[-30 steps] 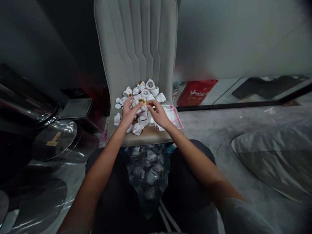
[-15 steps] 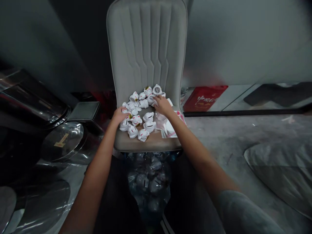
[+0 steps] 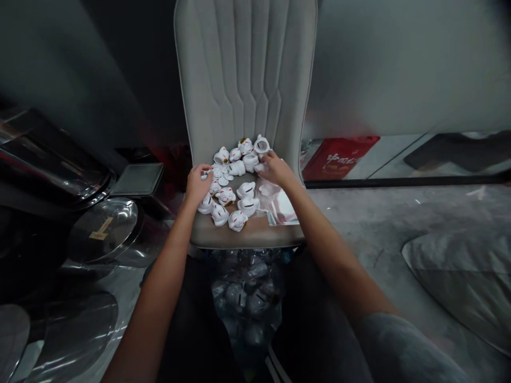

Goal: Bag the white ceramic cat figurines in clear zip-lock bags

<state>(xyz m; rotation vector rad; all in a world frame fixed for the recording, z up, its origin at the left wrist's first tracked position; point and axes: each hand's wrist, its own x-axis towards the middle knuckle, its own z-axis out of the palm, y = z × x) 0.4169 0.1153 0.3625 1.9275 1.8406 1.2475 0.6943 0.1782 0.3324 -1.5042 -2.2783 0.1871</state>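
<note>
Small white cat coin banks (image 3: 225, 196) with red markings and dark slots lie on the seat of a grey chair (image 3: 247, 240). At the pile of flat white discs (image 3: 222, 174), my left hand (image 3: 198, 183) is closed, its fingertips pinching a white disc. My right hand (image 3: 276, 169) is bent round a white coin bank (image 3: 260, 167) at the right of the group, its fingers partly hiding it. Just behind that hand a coin bank with an open round base (image 3: 261, 144) shows its hollow inside. Clear plastic bags (image 3: 281, 209) lie below my right wrist.
Between my legs hangs a clear bluish bag (image 3: 249, 298) full of wrapped coin banks. Left of the chair stand a small scale-like box (image 3: 138, 180) and round lidded containers (image 3: 104, 226). A red bag (image 3: 339, 158) leans by the wall at right.
My left hand has moved slightly up, from beside a coin bank onto the discs. My right hand has drawn a little right and down, with a white coin bank at its fingers. The view has shifted slightly.
</note>
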